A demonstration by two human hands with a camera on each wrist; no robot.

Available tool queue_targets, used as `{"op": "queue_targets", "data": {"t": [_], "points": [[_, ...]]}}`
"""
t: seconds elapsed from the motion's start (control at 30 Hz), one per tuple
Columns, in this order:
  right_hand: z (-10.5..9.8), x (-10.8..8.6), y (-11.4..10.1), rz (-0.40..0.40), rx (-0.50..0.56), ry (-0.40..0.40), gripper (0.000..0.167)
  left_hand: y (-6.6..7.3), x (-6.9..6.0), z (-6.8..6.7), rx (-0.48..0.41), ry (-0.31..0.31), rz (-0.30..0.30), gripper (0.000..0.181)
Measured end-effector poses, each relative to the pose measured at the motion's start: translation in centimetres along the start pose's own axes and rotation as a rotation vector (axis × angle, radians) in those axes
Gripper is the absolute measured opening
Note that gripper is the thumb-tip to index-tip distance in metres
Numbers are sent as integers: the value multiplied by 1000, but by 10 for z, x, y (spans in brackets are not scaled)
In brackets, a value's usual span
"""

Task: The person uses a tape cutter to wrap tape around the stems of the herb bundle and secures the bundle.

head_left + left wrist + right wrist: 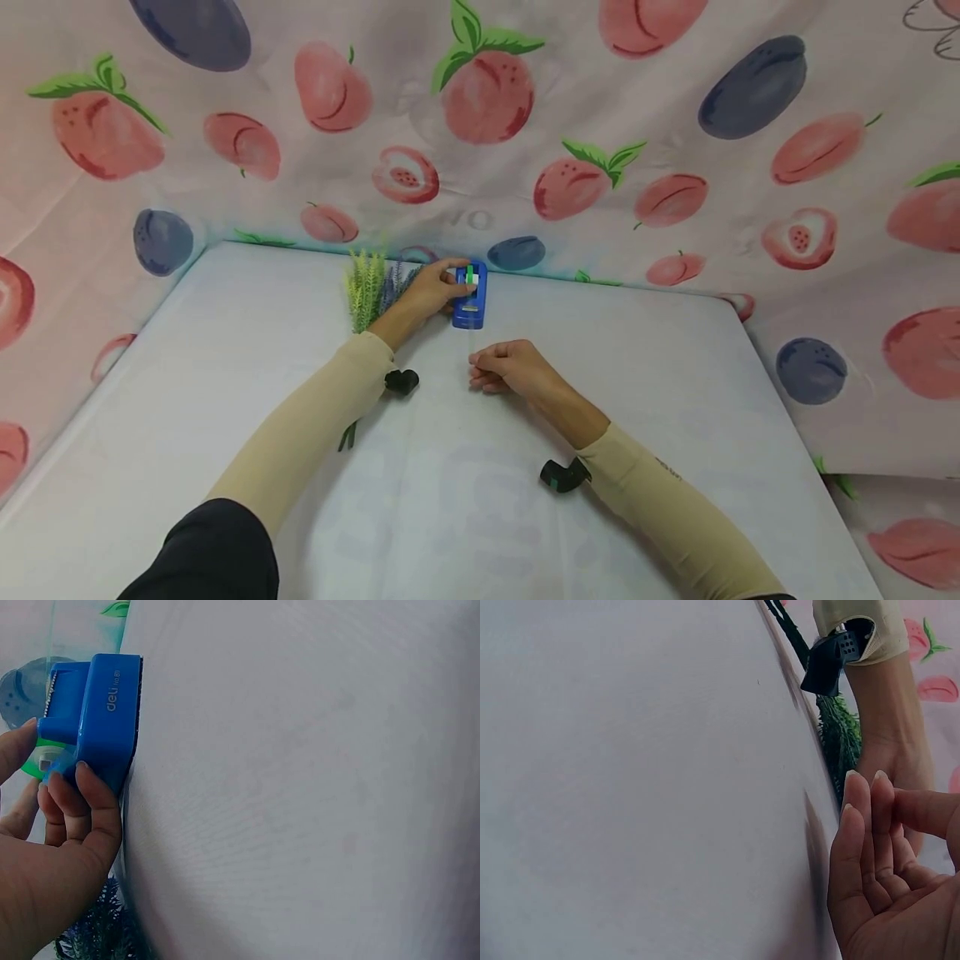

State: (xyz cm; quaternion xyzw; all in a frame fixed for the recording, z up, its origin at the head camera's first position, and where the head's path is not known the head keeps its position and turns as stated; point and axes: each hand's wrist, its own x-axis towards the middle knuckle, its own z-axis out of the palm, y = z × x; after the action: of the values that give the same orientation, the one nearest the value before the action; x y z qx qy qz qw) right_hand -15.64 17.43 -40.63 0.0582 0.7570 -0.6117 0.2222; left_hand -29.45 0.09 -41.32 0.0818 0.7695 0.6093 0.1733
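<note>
My left hand grips a blue tape dispenser near the far edge of the table. In the left wrist view, the dispenser shows its toothed cutter, and fingers curl against its side; a green roll core peeks out behind. A faint strip of clear tape runs from the dispenser toward my right hand, whose thumb and index finger pinch its end. The right wrist view shows that thumb meeting the fingers, but the tape itself cannot be made out there.
Yellow artificial flower sprigs and purple ones lie beside and partly under the left forearm, their green stems toward me. A white cloth covers the table. A fruit-print curtain hangs behind the far edge.
</note>
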Motion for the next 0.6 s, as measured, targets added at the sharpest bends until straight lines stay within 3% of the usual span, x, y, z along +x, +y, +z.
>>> {"op": "queue_targets", "data": {"t": [0.6], "points": [[1,-2,3,8,1,6,26,-2,2,0,-13,0,-3,57]]}}
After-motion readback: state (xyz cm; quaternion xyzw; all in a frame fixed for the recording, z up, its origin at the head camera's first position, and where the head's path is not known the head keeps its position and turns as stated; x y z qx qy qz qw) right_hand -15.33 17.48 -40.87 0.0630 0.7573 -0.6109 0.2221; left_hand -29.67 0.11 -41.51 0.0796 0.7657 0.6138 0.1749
